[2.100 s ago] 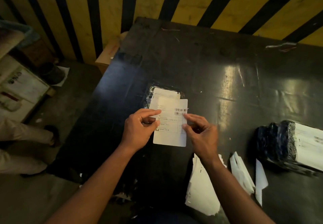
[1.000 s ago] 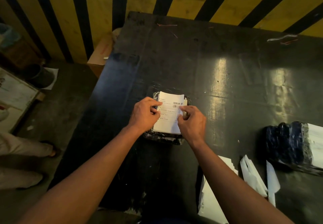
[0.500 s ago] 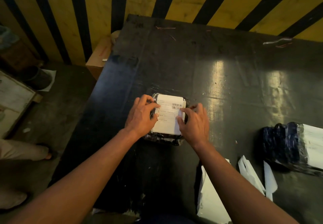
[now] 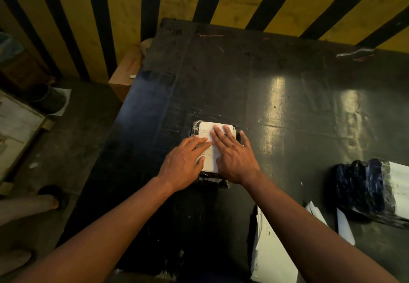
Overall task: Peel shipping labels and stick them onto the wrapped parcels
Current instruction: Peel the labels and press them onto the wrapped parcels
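Hands flat, fingers spread: L hand (image 4: 181, 167) & R hand (image 4: 235, 159) pressing label (image 4: 209, 160) on parcel (image 4: 212, 181).

Parcel (image 4: 212, 178): on the table (image 4: 287, 79), near its left edge, midway between far and near edges.
Label (image 4: 209, 161): flat on top of the parcel.
Left hand (image 4: 181, 165): on the label's left part, palm down, flat.
Right hand (image 4: 234, 156): just beside the left hand, flat on the label's right part.
Second parcel (image 4: 365, 190): at the right edge, well apart from the first.
Backing sheets (image 4: 270, 254): at the near edge, between the two parcels.
Cardboard box (image 4: 126, 72): on the floor, against the far-left corner.
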The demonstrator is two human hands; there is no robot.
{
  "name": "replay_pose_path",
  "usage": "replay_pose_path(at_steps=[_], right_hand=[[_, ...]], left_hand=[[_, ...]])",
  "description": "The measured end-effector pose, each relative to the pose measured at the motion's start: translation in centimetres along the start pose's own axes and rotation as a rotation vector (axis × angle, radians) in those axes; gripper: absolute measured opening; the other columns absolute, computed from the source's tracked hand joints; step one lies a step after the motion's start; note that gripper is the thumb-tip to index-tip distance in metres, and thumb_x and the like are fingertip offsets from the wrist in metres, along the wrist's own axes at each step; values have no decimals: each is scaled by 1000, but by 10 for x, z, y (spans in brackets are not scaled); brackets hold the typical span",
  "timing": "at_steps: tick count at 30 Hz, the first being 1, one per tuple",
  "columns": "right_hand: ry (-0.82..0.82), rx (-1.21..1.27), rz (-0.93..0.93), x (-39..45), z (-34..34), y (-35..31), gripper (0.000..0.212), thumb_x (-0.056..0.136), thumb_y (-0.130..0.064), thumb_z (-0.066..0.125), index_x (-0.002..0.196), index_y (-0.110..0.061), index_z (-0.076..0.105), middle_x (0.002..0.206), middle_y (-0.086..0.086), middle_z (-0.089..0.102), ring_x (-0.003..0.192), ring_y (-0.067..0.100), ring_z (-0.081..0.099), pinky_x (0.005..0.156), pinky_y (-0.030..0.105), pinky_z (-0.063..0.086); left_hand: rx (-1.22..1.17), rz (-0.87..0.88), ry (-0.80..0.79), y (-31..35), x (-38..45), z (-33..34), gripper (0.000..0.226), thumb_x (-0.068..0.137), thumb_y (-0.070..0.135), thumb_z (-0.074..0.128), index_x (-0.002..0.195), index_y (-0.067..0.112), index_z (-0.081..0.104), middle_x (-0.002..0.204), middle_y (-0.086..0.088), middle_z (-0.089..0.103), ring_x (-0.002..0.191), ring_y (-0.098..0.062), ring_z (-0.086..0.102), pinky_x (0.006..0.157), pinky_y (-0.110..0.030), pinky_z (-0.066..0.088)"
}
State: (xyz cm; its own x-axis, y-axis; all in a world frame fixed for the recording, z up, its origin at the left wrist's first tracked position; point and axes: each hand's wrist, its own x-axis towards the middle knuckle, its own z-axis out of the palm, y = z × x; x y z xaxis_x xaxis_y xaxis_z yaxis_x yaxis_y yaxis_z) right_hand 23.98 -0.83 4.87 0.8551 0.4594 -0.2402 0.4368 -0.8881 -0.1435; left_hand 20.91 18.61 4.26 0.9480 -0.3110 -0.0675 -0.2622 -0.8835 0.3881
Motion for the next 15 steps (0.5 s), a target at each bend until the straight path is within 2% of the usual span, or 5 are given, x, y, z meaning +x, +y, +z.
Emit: replay_pose_path(at_steps=[4,7,9,12,15], right_hand=[[-6,57,106,-1,6,13,81,98,-52,27,164,-23,-10,172,-4,-13,158,15,-14,128,53,-5],[-10,134,205,-2,7,27,94,85,-69,20,164,-25,-8,173,-7,-8,160,16,-10,128,54,1],[-3,169,232,-3,7,34,98,82,-73,19,165,-26,-4,173,-9,-4,160,17,-7,128,55,4],[22,172,217,-5,7,35,93,85,-72,14,165,-27,-3,172,-9,-5,159,18,-10,128,55,7],[97,107,64,-10,12,20,77,93,-54,14,165,-29,10,171,-10,6,160,21,-7,127,58,11]], left_hand=[[-3,-7,-2,-3,-2,3,57,105,38,50,159,35,32,165,10,30,153,-10,24,114,-38,42],[-8,-11,-8,-2,-3,4,58,106,39,48,160,37,29,165,13,26,153,-8,21,114,-35,40],[-24,-15,-6,-1,-3,4,58,106,38,49,160,37,30,165,13,26,153,-8,20,113,-35,40],[-36,-17,6,-1,-4,4,58,105,35,51,159,36,31,165,12,28,153,-8,21,112,-35,43],[-49,-27,20,0,-4,7,57,105,34,51,159,34,33,164,12,29,153,-8,20,112,-35,43]])
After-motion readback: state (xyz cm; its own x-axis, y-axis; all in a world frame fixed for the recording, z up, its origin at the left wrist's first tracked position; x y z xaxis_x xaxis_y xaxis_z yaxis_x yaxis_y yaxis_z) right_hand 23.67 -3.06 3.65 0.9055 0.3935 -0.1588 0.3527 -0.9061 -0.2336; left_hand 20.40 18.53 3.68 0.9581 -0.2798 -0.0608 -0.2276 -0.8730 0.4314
